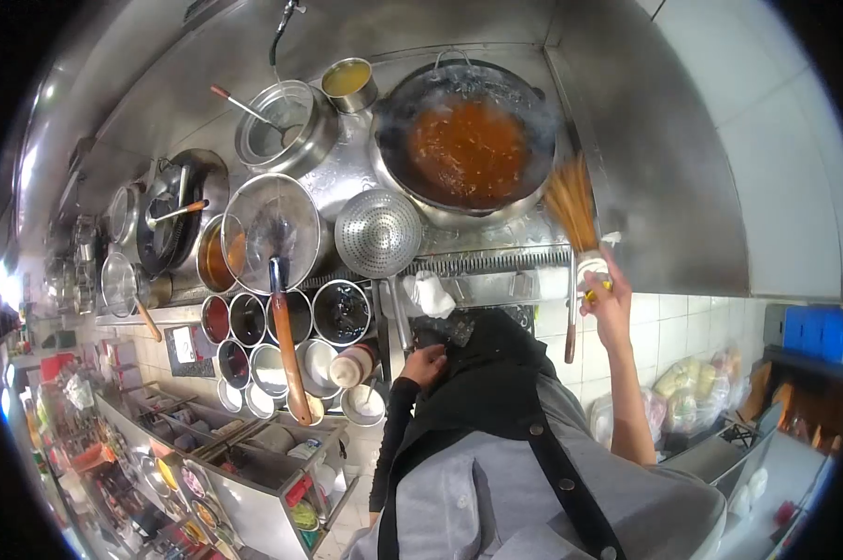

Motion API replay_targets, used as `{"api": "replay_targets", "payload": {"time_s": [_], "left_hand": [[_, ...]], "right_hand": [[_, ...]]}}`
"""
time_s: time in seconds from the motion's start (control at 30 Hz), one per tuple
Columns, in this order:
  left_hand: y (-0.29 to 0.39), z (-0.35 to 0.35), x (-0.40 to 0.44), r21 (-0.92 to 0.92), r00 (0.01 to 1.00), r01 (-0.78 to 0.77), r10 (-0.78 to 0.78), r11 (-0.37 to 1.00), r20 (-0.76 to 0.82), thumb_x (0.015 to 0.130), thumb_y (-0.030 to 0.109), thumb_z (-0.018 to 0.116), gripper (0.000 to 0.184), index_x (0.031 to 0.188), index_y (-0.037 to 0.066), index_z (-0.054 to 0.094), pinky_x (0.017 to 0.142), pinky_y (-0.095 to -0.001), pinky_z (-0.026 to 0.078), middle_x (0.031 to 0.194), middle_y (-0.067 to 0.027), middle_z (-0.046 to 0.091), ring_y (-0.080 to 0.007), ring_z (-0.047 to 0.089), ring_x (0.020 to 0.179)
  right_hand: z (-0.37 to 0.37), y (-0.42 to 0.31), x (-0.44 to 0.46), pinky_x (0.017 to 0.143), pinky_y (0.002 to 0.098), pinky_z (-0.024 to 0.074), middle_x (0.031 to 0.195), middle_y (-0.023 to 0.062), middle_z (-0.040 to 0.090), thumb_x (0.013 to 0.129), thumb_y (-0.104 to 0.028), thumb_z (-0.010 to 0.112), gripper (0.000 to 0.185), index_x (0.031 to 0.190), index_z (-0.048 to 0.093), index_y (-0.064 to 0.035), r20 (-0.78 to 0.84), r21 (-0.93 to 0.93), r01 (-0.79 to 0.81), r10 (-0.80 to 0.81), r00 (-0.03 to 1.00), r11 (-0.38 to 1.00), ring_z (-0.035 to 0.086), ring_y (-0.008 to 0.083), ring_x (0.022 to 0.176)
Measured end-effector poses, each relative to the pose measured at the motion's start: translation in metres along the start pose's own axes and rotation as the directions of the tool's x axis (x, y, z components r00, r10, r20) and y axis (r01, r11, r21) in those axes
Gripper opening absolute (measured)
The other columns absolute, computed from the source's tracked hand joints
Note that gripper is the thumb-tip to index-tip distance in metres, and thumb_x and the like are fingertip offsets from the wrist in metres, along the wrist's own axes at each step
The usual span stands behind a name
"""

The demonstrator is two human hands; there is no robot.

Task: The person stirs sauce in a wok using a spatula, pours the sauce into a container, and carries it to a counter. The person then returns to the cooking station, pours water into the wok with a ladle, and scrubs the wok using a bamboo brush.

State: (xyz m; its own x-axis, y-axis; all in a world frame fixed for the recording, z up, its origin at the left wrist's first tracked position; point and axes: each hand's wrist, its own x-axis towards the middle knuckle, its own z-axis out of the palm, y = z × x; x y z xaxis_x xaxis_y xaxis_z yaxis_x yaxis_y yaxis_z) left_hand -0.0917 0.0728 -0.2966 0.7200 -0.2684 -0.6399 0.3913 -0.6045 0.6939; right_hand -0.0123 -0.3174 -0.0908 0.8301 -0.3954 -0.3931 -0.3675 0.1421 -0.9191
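My right hand (610, 301) is closed around the pale-wrapped handle of a bamboo wok brush (571, 201), whose bristles point up and away beside the wok. The large wok (407, 182) holds steaming reddish-brown sauce (468, 154). Low at my waist, my left hand (425, 366) is curled beside the black apron (482, 359); what its fingers hold, if anything, is hidden. Close to that hand is the handle end of a perforated skimmer (377, 233), which lies over the counter edge. A metal rod with a wooden end (571, 322) hangs just left of my right hand.
A mesh strainer (270, 210) rests over pots on the left, its wooden handle reaching out over several seasoning containers (342, 313). Behind stand a pot with a ladle (323, 131) and a container of yellow liquid (347, 77). A white cloth (433, 294) lies on the front ledge.
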Motion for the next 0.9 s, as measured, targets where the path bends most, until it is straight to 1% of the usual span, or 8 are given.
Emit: {"api": "replay_targets", "payload": {"time_s": [0.1, 0.27, 0.3, 0.47, 0.53, 0.63, 0.77, 0.9], "left_hand": [[-0.026, 0.018, 0.014, 0.018, 0.999, 0.049, -0.049, 0.999, -0.011, 0.096, 0.024, 0.067, 0.042, 0.131, 0.001, 0.065, 0.096, -0.0359, 0.053, 0.119, -0.0168, 0.073, -0.0261, 0.071, 0.109], [-0.021, 0.033, 0.049, -0.051, 0.985, 0.175, -0.175, 0.983, -0.004, 0.095, 0.023, 0.067, 0.045, 0.133, -0.002, 0.063, 0.103, -0.0368, 0.051, 0.128, -0.0191, 0.069, -0.0287, 0.067, 0.119], [-0.018, 0.035, 0.055, -0.061, 0.985, 0.166, -0.167, 0.984, -0.028, 0.095, 0.024, 0.067, 0.046, 0.133, -0.001, 0.063, 0.103, -0.0369, 0.051, 0.127, -0.0191, 0.069, -0.0287, 0.068, 0.118], [-0.058, 0.057, 0.072, -0.044, 0.963, 0.248, -0.251, 0.968, -0.100, 0.094, 0.025, 0.068, 0.043, 0.130, 0.001, 0.065, 0.100, -0.0373, 0.052, 0.125, -0.0174, 0.070, -0.0282, 0.068, 0.117], [-0.085, 0.072, 0.074, -0.315, 0.947, 0.287, -0.317, 0.905, -0.048, 0.091, 0.030, 0.070, 0.046, 0.129, 0.004, 0.067, 0.097, -0.0373, 0.053, 0.120, -0.0152, 0.073, -0.0277, 0.070, 0.113], [-0.093, 0.073, 0.062, -0.047, 0.954, 0.249, -0.253, 0.967, -0.159, 0.092, 0.029, 0.070, 0.044, 0.128, 0.004, 0.068, 0.099, -0.0372, 0.053, 0.118, -0.0157, 0.074, -0.0282, 0.070, 0.113], [-0.115, 0.076, 0.052, 0.009, 0.951, 0.292, -0.290, 0.956, -0.109, 0.088, 0.025, 0.068, 0.044, 0.128, 0.007, 0.070, 0.101, -0.0390, 0.053, 0.119, -0.0158, 0.073, -0.0299, 0.069, 0.114], [-0.188, 0.095, 0.054, 0.216, 0.983, 0.164, -0.140, 0.963, -0.123, 0.086, 0.027, 0.067, 0.046, 0.127, 0.006, 0.070, 0.102, -0.0388, 0.052, 0.120, -0.0172, 0.073, -0.0316, 0.068, 0.116]], "right_hand": [[0.027, -0.025, 0.049, 0.072, 0.0292, 0.0544, 0.094, 0.0077, 0.073, 0.090, -0.013, 0.074, 0.049, 0.137, 0.063, -0.0136, 0.117, -0.381, 0.510, -0.507, 0.854, 0.771, 0.068, 0.0146, 0.081], [0.151, 0.003, 0.207, 0.090, 0.0431, 0.0544, 0.106, 0.0163, 0.074, 0.079, -0.038, 0.083, 0.047, 0.115, 0.073, -0.0097, 0.512, -0.602, 0.498, -0.178, 0.841, 0.624, 0.071, 0.0355, 0.100], [0.186, 0.026, 0.242, 0.089, 0.0464, 0.0541, 0.106, 0.0181, 0.074, 0.080, -0.037, 0.080, 0.042, 0.107, 0.072, -0.0065, 0.541, -0.544, 0.637, -0.352, 0.764, 0.547, 0.070, 0.0387, 0.100], [0.279, 0.036, 0.270, 0.083, 0.0475, 0.0550, 0.105, 0.0229, 0.072, 0.077, -0.030, 0.083, 0.047, 0.113, 0.066, -0.0048, 0.244, -0.288, 0.332, -0.266, 0.932, 0.898, 0.070, 0.0413, 0.100], [0.259, 0.048, 0.247, 0.083, 0.0458, 0.0550, 0.101, 0.0222, 0.072, 0.075, -0.025, 0.084, 0.044, 0.109, 0.065, -0.0049, 0.471, -0.214, 0.373, -0.240, 0.849, 0.903, 0.071, 0.0385, 0.098], [0.240, 0.056, 0.237, 0.084, 0.0440, 0.0559, 0.100, 0.0208, 0.073, 0.075, -0.024, 0.085, 0.045, 0.109, 0.064, -0.0035, 0.539, -0.154, 0.562, -0.408, 0.737, 0.813, 0.073, 0.0374, 0.095], [0.290, 0.034, 0.298, 0.081, 0.0450, 0.0562, 0.102, 0.0209, 0.073, 0.075, -0.029, 0.085, 0.049, 0.112, 0.064, -0.0038, 0.210, -0.191, 0.472, -0.434, 0.876, 0.860, 0.073, 0.0371, 0.094], [0.251, 0.052, 0.247, 0.083, 0.0436, 0.0562, 0.102, 0.0196, 0.074, 0.074, -0.028, 0.086, 0.048, 0.111, 0.065, -0.0058, 0.548, -0.208, 0.443, -0.271, 0.792, 0.872, 0.073, 0.0360, 0.096]]}}
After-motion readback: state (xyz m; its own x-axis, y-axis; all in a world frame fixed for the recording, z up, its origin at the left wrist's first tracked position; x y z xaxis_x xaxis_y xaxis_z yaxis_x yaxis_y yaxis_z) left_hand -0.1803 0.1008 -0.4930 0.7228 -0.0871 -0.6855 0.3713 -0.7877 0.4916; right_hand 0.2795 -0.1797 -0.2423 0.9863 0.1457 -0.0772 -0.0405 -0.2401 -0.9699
